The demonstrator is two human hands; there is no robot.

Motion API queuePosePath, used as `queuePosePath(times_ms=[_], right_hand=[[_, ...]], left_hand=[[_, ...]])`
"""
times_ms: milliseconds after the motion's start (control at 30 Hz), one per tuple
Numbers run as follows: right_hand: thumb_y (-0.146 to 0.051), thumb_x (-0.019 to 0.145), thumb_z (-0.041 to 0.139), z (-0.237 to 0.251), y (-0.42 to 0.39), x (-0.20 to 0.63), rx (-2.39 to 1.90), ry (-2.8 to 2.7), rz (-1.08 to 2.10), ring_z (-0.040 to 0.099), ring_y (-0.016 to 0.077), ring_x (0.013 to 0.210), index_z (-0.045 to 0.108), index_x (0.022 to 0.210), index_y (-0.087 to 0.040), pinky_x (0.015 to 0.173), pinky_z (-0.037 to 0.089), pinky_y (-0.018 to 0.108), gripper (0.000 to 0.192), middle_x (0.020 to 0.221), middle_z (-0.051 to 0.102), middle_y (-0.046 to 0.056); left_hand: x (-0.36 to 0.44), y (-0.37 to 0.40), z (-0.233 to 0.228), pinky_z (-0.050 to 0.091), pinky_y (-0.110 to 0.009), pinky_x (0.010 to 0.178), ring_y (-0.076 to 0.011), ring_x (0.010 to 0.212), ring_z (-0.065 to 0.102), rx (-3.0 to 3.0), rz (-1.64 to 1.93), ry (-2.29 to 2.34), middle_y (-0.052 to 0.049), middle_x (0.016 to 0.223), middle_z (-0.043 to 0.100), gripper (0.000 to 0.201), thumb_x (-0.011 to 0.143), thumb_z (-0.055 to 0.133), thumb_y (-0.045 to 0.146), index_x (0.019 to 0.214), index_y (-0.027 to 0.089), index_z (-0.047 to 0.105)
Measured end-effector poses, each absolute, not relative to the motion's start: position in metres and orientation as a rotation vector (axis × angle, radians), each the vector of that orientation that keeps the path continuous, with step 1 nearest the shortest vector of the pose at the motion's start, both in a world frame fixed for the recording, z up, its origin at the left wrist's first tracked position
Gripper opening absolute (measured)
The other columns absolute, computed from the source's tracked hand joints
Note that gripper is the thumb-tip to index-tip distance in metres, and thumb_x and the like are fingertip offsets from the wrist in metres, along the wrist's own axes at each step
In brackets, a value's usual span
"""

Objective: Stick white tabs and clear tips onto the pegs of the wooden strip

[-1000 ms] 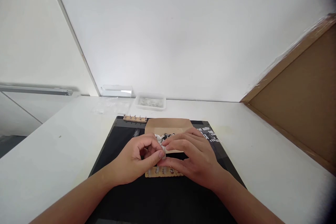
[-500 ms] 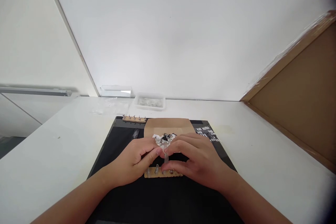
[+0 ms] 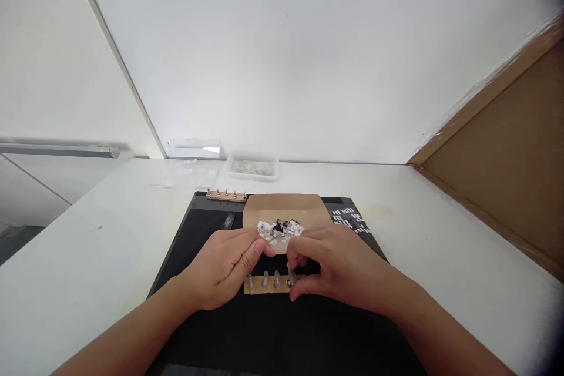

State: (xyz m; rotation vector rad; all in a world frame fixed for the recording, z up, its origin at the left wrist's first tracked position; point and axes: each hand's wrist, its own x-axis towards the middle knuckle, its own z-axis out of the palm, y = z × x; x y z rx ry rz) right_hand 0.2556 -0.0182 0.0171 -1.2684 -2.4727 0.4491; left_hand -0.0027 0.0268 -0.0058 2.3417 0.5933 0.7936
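Observation:
My right hand [image 3: 328,261] pinches a clear false nail tip [image 3: 291,275] between thumb and index finger, at a metal stud near the right part of a tan display strip [image 3: 271,291]. Other clear nail tips [image 3: 265,280] stand in a row on that strip, their ends tilted up. To the left, my left hand [image 3: 231,261] is closed, thumb pressed on the index finger; anything inside is hidden. Beyond both hands, a heap of small white pieces with some black bits [image 3: 279,229] lies on a brown paper sheet [image 3: 282,205]. My right fingers partly cover the strip's right end.
A black mat [image 3: 273,329] lies under everything on the white table [image 3: 92,258]. At its back left is another studded strip [image 3: 226,195]; white slips [image 3: 350,220] lie at its right. Behind stands a clear tray [image 3: 252,167]. A brown board [image 3: 502,129] leans at right.
My right hand has moved slightly right and down, taking the nail tip from between both hands to the stud on the strip. My left hand stays nearly in place, now apart from the right.

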Motion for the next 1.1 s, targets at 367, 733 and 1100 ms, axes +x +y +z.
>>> queuePosePath(times_ms=[367,733,1100], right_hand=[[-0.042,0.074,0.098,0.0170,-0.0198,0.2530,-1.273,-2.521,0.499,0.062,0.0139,0.069,0.063,0.086,-0.024,0.060,0.032,0.028,0.041,0.079,0.070,-0.008],[-0.041,0.075,0.097,0.0146,-0.0201,0.2532,-1.276,-2.528,0.508,0.062,0.0143,0.069,0.064,0.089,-0.025,0.061,0.031,0.028,0.040,0.079,0.071,-0.008],[-0.036,0.073,0.098,0.0177,-0.0200,0.2517,-1.296,-2.523,0.467,0.063,0.0143,0.069,0.062,0.087,-0.025,0.059,0.033,0.029,0.040,0.079,0.072,-0.009]], left_hand=[[-0.0023,0.0252,-0.0045,0.046,-0.027,0.069,-0.0153,0.074,0.062,2.444,0.779,0.577,-0.003,0.085,0.068,0.032,0.112,0.039,0.024,0.106,0.018,0.070],[-0.0008,0.0248,-0.0045,0.041,-0.029,0.065,-0.0157,0.066,0.057,2.563,0.772,0.549,-0.003,0.076,0.065,0.034,0.110,0.040,0.023,0.099,0.016,0.071],[0.0008,0.0238,-0.0039,0.035,-0.030,0.060,-0.0150,0.061,0.051,2.649,0.800,0.525,-0.001,0.071,0.060,0.030,0.109,0.044,0.021,0.091,0.017,0.068]])
